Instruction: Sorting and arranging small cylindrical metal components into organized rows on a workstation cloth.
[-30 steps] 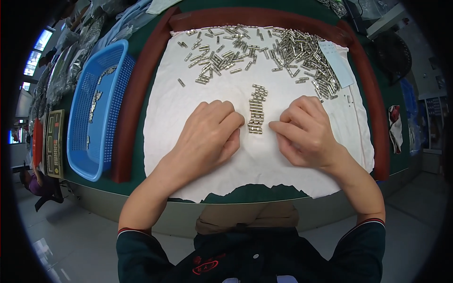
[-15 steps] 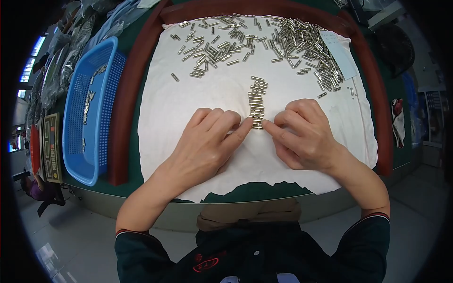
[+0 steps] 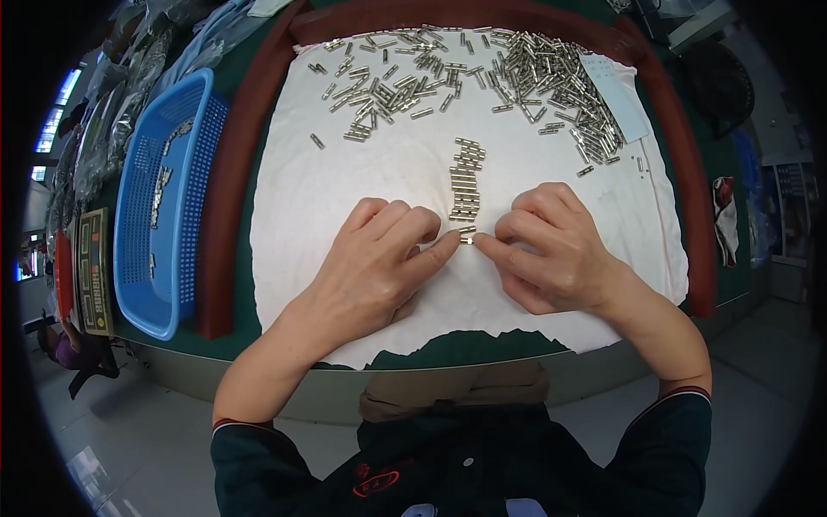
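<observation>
A stepped column of small silvery metal rods (image 3: 464,183) lies on a white cloth (image 3: 345,189) in front of me. Just below its near end, a couple of separate metal rods (image 3: 467,235) lie across the gap between my two index fingertips. My left hand (image 3: 376,258) is curled, its index fingertip at their left end. From the other side, my right hand (image 3: 556,250) has its index fingertip against their right end. The remaining fingers of both hands are folded in, and what lies under them is hidden.
Loose metal rods (image 3: 392,93) are scattered at the back, beside a dense heap (image 3: 551,69) at the back right and a pale paper slip (image 3: 616,99). A raised dark red wooden border (image 3: 245,164) frames the cloth. Left stands a blue basket (image 3: 189,202) holding some pieces.
A couple of rods at the column's near end have come apart from it and moved slightly toward me. Both index fingertips have stayed at their ends.
</observation>
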`<state>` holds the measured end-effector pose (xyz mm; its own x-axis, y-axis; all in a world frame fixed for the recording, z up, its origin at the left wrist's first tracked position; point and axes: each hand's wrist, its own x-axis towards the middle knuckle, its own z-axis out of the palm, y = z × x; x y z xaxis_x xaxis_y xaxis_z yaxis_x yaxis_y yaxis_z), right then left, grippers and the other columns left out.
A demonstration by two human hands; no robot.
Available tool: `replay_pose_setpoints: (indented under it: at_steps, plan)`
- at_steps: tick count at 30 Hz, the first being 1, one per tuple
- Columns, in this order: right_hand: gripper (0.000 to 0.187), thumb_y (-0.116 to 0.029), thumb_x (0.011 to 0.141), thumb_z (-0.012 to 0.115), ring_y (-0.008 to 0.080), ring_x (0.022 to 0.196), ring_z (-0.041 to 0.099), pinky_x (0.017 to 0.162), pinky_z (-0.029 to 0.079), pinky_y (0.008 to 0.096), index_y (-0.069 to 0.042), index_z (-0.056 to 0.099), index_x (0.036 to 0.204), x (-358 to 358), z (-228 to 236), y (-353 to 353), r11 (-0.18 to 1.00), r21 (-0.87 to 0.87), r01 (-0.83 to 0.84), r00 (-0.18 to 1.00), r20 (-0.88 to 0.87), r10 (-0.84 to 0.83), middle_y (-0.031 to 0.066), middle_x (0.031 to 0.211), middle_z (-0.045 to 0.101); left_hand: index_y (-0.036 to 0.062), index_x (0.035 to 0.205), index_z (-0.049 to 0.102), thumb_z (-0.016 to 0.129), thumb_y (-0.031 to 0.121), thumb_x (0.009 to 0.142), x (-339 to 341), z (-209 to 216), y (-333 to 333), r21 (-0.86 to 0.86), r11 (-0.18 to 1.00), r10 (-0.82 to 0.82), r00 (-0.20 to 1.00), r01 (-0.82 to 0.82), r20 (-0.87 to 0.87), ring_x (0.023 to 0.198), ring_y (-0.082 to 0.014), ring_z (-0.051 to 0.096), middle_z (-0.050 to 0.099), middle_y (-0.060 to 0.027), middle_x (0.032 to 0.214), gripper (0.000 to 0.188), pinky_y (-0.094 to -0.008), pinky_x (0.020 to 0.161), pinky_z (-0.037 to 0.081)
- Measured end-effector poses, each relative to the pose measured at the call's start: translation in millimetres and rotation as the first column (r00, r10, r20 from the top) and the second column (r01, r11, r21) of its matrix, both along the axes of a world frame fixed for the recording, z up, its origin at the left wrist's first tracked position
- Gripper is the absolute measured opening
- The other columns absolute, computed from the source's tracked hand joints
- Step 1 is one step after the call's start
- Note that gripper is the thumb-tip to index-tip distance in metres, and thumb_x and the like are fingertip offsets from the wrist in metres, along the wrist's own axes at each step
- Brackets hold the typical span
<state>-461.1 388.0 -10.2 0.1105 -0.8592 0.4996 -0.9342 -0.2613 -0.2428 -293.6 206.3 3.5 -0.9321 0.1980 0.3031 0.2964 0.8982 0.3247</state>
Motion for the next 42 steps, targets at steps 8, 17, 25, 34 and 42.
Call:
replay_pose_setpoints:
  at_steps: [8, 17, 25, 34, 42]
  plan:
    - [0.047, -0.002, 0.057, 0.068, 0.0243, 0.08, 0.053, 0.072, 0.041, 0.0366, -0.004, 0.068, 0.105, 1.1, 0.7, -2.9, 0.993, -0.023, 0.115, 0.993, 0.022, -0.114, 0.0036, 0.085, 0.056, 0.0013, 0.116, 0.062, 0.065, -0.006, 0.063, -4.2, -3.2, 1.1, 0.052, 0.991, 0.127, 0.992, -0.127, 0.006, 0.091, -0.0226, 0.053, 0.051, -0.0079, 0.099, 0.054, -0.0353, 0.08, 0.039]
    - [0.045, -0.002, 0.059, 0.068, 0.0255, 0.083, 0.053, 0.073, 0.042, 0.0378, -0.004, 0.068, 0.104, 0.8, -0.4, -3.0, 0.995, 0.026, 0.094, 0.995, 0.017, -0.095, 0.0046, 0.087, 0.056, 0.0015, 0.118, 0.062, 0.064, -0.006, 0.065, -3.1, -5.8, 0.1, 0.033, 0.994, 0.102, 0.994, -0.103, 0.029, 0.091, -0.0221, 0.053, 0.051, -0.0081, 0.099, 0.054, -0.0354, 0.08, 0.038]
    - [0.041, -0.008, 0.059, 0.072, 0.0232, 0.088, 0.053, 0.078, 0.042, 0.0365, -0.003, 0.066, 0.099, 0.2, 2.5, -2.5, 0.998, 0.038, 0.048, 0.999, -0.017, -0.047, 0.0038, 0.088, 0.054, 0.0032, 0.114, 0.065, 0.065, -0.005, 0.064, -2.1, -6.2, -1.4, 0.043, 0.995, 0.085, 0.996, -0.085, 0.018, 0.089, -0.0221, 0.053, 0.052, -0.0076, 0.097, 0.051, -0.036, 0.081, 0.038]
    - [0.047, 0.0, 0.059, 0.066, 0.0243, 0.083, 0.052, 0.071, 0.041, 0.0362, -0.004, 0.069, 0.105, 1.1, 0.3, -2.7, 0.987, -0.004, 0.16, 0.987, 0.013, -0.16, 0.0036, 0.087, 0.057, 0.0017, 0.121, 0.059, 0.062, -0.009, 0.063, -5.8, -5.7, 0.5, 0.09, 0.988, 0.127, 0.992, -0.126, -0.005, 0.091, -0.024, 0.053, 0.051, -0.009, 0.099, 0.059, -0.0358, 0.079, 0.039]
    - [0.045, 0.001, 0.062, 0.066, 0.0246, 0.081, 0.052, 0.071, 0.04, 0.0364, -0.002, 0.068, 0.106, 2.6, -1.0, -6.2, 0.982, 0.007, 0.191, 0.982, 0.007, -0.191, 0.0053, 0.087, 0.056, 0.0, 0.124, 0.058, 0.062, -0.008, 0.064, -8.3, -8.8, 2.5, 0.047, 0.99, 0.131, 0.991, -0.133, 0.04, 0.093, -0.0242, 0.053, 0.051, -0.0096, 0.101, 0.061, -0.0356, 0.079, 0.038]
